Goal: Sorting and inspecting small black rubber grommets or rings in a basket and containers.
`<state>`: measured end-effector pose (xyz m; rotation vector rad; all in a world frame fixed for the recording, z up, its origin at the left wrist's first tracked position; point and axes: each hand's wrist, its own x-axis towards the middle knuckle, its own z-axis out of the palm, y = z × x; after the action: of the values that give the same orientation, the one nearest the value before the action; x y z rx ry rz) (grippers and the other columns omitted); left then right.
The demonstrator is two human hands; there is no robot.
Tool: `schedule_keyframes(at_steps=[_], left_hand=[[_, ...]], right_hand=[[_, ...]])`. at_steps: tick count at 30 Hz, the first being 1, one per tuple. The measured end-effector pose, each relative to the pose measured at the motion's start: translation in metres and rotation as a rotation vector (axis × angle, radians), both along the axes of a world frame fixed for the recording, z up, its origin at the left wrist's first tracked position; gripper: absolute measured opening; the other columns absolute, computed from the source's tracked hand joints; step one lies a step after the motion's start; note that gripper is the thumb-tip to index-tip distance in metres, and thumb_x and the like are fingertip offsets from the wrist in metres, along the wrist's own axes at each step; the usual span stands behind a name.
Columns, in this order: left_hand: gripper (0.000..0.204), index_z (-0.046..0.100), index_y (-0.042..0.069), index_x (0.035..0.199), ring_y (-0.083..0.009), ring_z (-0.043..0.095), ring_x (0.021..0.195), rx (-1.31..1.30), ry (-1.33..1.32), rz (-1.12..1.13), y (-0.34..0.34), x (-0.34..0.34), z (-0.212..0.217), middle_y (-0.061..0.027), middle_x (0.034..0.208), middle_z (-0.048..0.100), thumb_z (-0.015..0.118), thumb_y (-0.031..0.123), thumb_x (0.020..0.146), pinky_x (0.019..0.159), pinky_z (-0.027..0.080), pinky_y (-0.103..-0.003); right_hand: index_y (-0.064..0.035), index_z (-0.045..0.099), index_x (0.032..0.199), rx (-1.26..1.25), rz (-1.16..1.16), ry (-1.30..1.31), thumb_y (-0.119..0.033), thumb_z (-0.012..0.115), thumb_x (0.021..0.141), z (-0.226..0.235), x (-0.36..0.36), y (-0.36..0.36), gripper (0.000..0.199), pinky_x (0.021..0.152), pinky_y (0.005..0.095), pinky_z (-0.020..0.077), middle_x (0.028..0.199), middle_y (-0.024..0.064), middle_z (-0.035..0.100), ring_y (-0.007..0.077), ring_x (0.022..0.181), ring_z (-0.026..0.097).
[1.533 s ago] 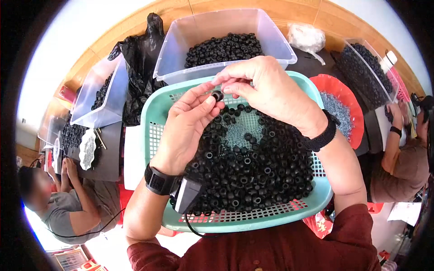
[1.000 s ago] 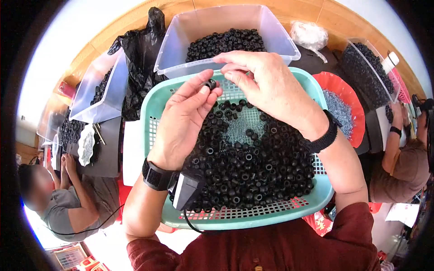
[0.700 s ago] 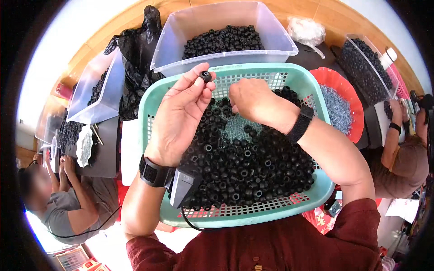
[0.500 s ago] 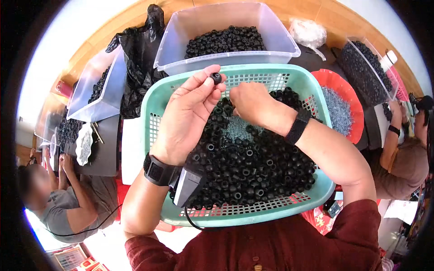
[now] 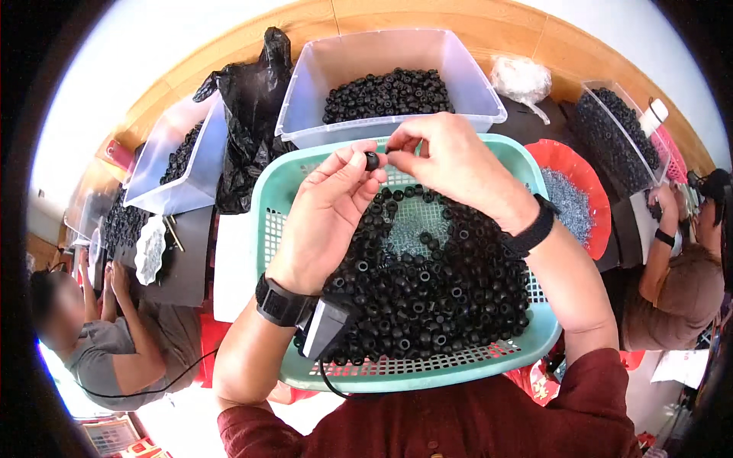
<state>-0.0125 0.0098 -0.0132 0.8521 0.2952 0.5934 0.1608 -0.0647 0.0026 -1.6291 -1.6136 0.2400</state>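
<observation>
My left hand [image 5: 332, 187] pinches a small round black knob [image 5: 372, 161] between thumb and fingers, above the far part of a green plastic basket [image 5: 427, 376]. Close beside it, on the right, my right hand [image 5: 450, 160] has its thumb and forefinger pinched together by the knob. A tiny dark piece shows at those fingertips, too small to name. Below both hands, many loose black knobs [image 5: 412, 305] with hollow openings fill the basket. Small pale grey-blue pieces [image 5: 408, 229] lie in a patch among them.
Behind the basket stands a clear bin [image 5: 473, 95] of black knobs, with a black plastic bag [image 5: 256, 114] to its left. A red basin [image 5: 601, 206] of grey-blue pieces sits at the right. One person [image 5: 122, 336] works at left, another [image 5: 676, 290] at right.
My right hand has risen from the basket to meet the left hand at the knob, a tiny dark piece at its fingertips. The view has shifted slightly.
</observation>
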Motion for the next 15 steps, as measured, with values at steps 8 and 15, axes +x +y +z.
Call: schedule_keyframes(at_steps=[8, 15], left_hand=[[0.019, 0.061, 0.003, 0.106, -0.0106, 0.058, 0.085, 0.0, -0.047, -0.144, 0.001, 0.0005, -0.0061, -0.0047, 0.096, 0.062, 0.054, 0.016, 0.094, 0.08, 0.048, -0.023], [0.018, 0.062, 0.003, 0.102, -0.0102, 0.057, 0.082, -0.025, -0.06, -0.099, -0.0001, 0.0011, -0.0005, -0.0057, 0.097, 0.063, 0.054, 0.016, 0.095, 0.078, 0.047, -0.022]], right_hand=[[-0.0009, 0.068, 0.094, 0.121, 0.25, 0.439, -0.011, 0.066, 0.083, 0.0024, -0.003, 0.0031, 0.015, 0.059, 0.0217, 0.0448, 0.085, 0.0034, 0.064, 0.0071, 0.067, 0.056], [0.0005, 0.067, 0.094, 0.154, 0.352, 0.495, -0.006, 0.062, 0.086, 0.0067, -0.0056, 0.0035, 0.012, 0.066, 0.0238, 0.0479, 0.089, 0.0059, 0.061, 0.0096, 0.072, 0.059]])
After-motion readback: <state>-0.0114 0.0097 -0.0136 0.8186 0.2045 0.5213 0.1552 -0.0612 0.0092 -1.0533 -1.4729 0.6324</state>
